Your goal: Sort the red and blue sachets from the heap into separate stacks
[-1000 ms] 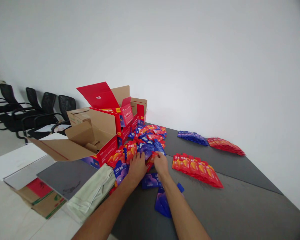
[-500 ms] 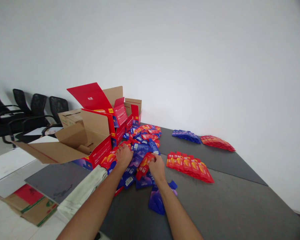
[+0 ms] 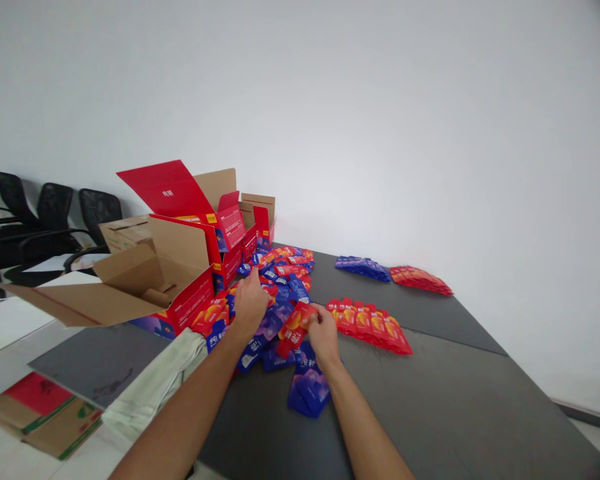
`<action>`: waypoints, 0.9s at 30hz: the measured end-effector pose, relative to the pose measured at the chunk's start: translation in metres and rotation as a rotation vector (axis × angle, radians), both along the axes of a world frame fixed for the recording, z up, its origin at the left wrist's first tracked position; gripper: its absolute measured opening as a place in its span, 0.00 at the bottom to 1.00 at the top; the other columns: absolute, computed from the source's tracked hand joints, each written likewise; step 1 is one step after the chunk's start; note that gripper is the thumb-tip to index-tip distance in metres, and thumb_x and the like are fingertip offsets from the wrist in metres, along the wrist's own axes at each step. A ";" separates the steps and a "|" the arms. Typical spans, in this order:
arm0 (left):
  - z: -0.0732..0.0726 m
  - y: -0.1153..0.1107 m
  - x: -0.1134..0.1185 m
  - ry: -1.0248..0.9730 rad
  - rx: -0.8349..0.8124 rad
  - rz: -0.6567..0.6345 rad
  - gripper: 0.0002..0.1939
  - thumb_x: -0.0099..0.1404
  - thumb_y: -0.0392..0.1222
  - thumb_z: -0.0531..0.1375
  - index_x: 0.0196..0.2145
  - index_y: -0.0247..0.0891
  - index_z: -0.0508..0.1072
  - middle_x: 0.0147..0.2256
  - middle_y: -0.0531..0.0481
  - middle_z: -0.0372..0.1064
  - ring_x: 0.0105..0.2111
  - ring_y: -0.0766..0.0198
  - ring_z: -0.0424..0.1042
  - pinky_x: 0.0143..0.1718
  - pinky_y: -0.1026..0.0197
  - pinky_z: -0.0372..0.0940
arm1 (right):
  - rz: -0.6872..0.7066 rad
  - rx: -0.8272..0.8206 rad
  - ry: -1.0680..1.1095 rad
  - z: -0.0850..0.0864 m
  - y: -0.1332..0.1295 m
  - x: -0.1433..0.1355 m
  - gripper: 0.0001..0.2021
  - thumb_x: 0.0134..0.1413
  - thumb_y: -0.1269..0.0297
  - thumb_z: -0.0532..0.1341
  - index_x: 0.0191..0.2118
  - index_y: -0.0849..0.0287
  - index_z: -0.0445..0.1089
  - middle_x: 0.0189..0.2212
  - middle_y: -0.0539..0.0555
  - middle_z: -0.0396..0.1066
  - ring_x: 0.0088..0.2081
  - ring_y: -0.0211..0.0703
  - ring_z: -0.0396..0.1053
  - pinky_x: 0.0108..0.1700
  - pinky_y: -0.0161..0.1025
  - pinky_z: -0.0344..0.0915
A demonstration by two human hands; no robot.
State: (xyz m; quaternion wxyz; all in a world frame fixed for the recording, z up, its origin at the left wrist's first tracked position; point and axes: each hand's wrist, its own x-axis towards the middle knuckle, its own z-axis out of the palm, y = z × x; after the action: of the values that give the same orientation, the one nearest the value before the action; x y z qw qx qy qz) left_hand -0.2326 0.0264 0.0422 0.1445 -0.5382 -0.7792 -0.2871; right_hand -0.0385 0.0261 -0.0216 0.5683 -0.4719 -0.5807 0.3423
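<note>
A mixed pile of red and blue packets [image 3: 275, 313] lies on the dark table. My right hand [image 3: 323, 331] pinches a red packet [image 3: 296, 327] by its upper right edge, over the front of the pile. My left hand [image 3: 250, 301] reaches over the pile's left part, its fingers bent down among the packets; what its fingertips hold, if anything, is hidden. Just right of my right hand, red packets [image 3: 367, 323] lie in an overlapping row. A blue packet [image 3: 309, 392] rests in front of the pile.
Open red cartons [image 3: 193, 303] stand left of the pile, some stacked. Farther back on the table [image 3: 430, 380] are a blue row [image 3: 363, 267] and a red row [image 3: 420, 279] of packets. A pale green cloth [image 3: 155, 387] lies at the left edge. Black chairs [image 3: 100, 210] stand beyond.
My left hand has moved forward and up over the pile. My right hand still holds the red packet, now slightly lifted and nearer the red row. The camera view has shifted a little.
</note>
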 end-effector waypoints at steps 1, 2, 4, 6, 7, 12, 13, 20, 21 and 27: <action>0.000 0.001 0.002 0.002 -0.036 -0.011 0.24 0.62 0.32 0.51 0.56 0.34 0.64 0.45 0.39 0.71 0.47 0.51 0.69 0.48 0.55 0.60 | -0.002 -0.007 0.003 0.000 -0.002 0.005 0.19 0.48 0.66 0.54 0.44 0.58 0.76 0.33 0.54 0.76 0.36 0.48 0.71 0.38 0.39 0.66; -0.001 0.002 0.003 0.007 -0.079 -0.019 0.21 0.62 0.34 0.52 0.53 0.34 0.67 0.44 0.38 0.71 0.46 0.50 0.69 0.47 0.54 0.61 | -0.006 -0.014 0.006 -0.001 -0.004 0.010 0.18 0.48 0.66 0.55 0.44 0.58 0.76 0.33 0.54 0.76 0.36 0.48 0.71 0.38 0.39 0.66; -0.007 0.005 0.005 0.020 -0.159 -0.020 0.16 0.61 0.38 0.54 0.47 0.34 0.71 0.44 0.37 0.71 0.47 0.46 0.68 0.47 0.50 0.61 | -0.019 -0.029 0.009 -0.003 -0.007 0.018 0.18 0.47 0.65 0.55 0.43 0.59 0.76 0.32 0.54 0.77 0.35 0.49 0.72 0.37 0.39 0.67; -0.016 0.008 0.006 0.010 -0.227 0.003 0.16 0.60 0.40 0.56 0.45 0.34 0.72 0.44 0.36 0.71 0.49 0.44 0.67 0.47 0.48 0.60 | -0.027 -0.056 0.004 -0.006 -0.010 0.025 0.18 0.46 0.65 0.56 0.43 0.59 0.76 0.33 0.54 0.77 0.35 0.49 0.72 0.38 0.40 0.67; -0.021 0.009 0.007 -0.008 -0.262 0.017 0.17 0.60 0.40 0.56 0.46 0.34 0.71 0.44 0.36 0.71 0.49 0.44 0.67 0.48 0.47 0.60 | -0.030 -0.070 0.001 -0.008 -0.012 0.028 0.19 0.46 0.65 0.56 0.44 0.59 0.76 0.34 0.55 0.77 0.36 0.49 0.72 0.38 0.40 0.67; -0.037 0.009 0.009 0.003 -0.290 0.058 0.19 0.59 0.38 0.57 0.48 0.34 0.70 0.48 0.35 0.68 0.51 0.44 0.65 0.48 0.47 0.60 | -0.031 -0.114 -0.008 -0.017 -0.018 0.035 0.18 0.45 0.65 0.55 0.43 0.59 0.75 0.37 0.55 0.76 0.38 0.49 0.72 0.41 0.40 0.67; -0.036 0.008 0.010 0.025 -0.264 0.060 0.18 0.60 0.38 0.57 0.48 0.34 0.71 0.48 0.35 0.68 0.51 0.44 0.65 0.48 0.47 0.60 | -0.031 -0.122 -0.004 -0.018 -0.019 0.035 0.18 0.45 0.65 0.55 0.42 0.59 0.76 0.37 0.55 0.77 0.38 0.49 0.72 0.40 0.40 0.67; -0.002 -0.003 0.032 0.091 -0.085 -0.150 0.14 0.61 0.31 0.52 0.42 0.36 0.72 0.42 0.40 0.69 0.46 0.54 0.67 0.49 0.56 0.59 | 0.000 -0.169 0.039 -0.014 -0.024 0.034 0.18 0.45 0.62 0.56 0.41 0.60 0.76 0.32 0.54 0.76 0.34 0.47 0.72 0.37 0.38 0.67; 0.002 -0.004 0.039 0.075 -0.040 -0.181 0.14 0.61 0.31 0.52 0.43 0.36 0.71 0.43 0.41 0.69 0.47 0.54 0.67 0.50 0.57 0.59 | 0.002 -0.172 0.045 -0.012 -0.024 0.035 0.18 0.45 0.62 0.56 0.41 0.60 0.76 0.32 0.54 0.76 0.34 0.46 0.72 0.37 0.38 0.67; -0.005 -0.005 0.073 -0.316 -0.246 -0.379 0.09 0.59 0.33 0.55 0.38 0.37 0.70 0.36 0.46 0.72 0.39 0.59 0.70 0.37 0.62 0.61 | -0.012 -0.161 0.119 0.004 -0.030 0.058 0.20 0.44 0.60 0.57 0.43 0.61 0.75 0.25 0.51 0.74 0.29 0.44 0.70 0.32 0.37 0.66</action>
State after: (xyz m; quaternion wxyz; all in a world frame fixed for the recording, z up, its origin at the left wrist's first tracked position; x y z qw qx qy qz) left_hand -0.1594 0.0209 0.0368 -0.1017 -0.6364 -0.7064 -0.2927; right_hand 0.0192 -0.0036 -0.0181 0.5640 -0.4985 -0.5136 0.4119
